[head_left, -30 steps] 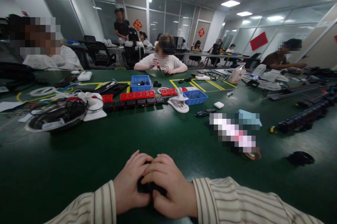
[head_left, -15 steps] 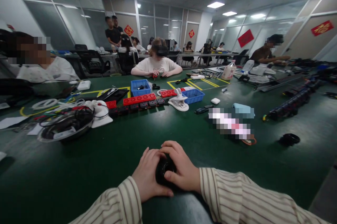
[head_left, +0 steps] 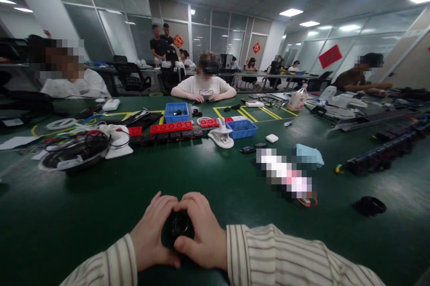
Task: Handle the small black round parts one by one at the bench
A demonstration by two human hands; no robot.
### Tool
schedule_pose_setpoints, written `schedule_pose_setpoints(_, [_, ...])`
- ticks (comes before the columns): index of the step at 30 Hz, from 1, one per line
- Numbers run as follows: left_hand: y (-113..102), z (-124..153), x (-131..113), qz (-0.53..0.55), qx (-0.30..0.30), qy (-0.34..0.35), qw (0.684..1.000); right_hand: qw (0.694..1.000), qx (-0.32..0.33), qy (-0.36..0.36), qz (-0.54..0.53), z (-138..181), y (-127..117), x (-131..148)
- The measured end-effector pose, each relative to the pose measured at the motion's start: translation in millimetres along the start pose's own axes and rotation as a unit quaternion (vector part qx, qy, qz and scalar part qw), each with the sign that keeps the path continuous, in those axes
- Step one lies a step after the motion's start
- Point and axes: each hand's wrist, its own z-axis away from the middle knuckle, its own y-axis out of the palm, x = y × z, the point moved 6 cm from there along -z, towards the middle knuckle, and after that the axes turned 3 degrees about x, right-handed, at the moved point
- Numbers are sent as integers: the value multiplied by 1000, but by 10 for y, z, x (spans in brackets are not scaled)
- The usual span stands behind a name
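A small round black object (head_left: 181, 224) with a glossy ring-shaped top stands on the green table in front of me; its exact kind I cannot make out. My right hand (head_left: 204, 234) grips its right side, the thumb across the near edge and the fingers over the far edge. Around its left side curves my left hand (head_left: 152, 232), fingertips at the far rim by the right fingers and thumb low at the near side. Some dark space shows between the left palm and the object. The fingers partly hide its sides.
To the right lie a black ring-shaped item (head_left: 369, 205), a pixelated item (head_left: 285, 174) and a light-blue pouch (head_left: 309, 156). Ahead are a white clip stand (head_left: 221, 136), red power-strip parts (head_left: 171, 126) and a blue bin (head_left: 242, 130). A metal bowl (head_left: 75, 160) with cables stands left. A person (head_left: 204, 84) sits opposite.
My view has turned slightly, so the hands and black object appear farther left and the black ring-shaped item lower. Both hands stay around the object.
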Motion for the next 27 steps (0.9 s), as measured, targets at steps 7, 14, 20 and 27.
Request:
schedule_pose_setpoints(7, [113,44,61,-12,-3,-13,1000,997,-9,63,-46,70,-112,-138])
schedule_pose_setpoints(14, [101,-9,2,-8,13,4,1000,997,-8,70,16,51,-50,-173])
schedule_pose_setpoints(20, [31,-69,-121,14,53,12,998,995,40,31,92,38,27,-87])
schedule_pose_setpoints(27, [-9,-78,-128,43,82,7,996,988,83,-99,84,-14,146,238])
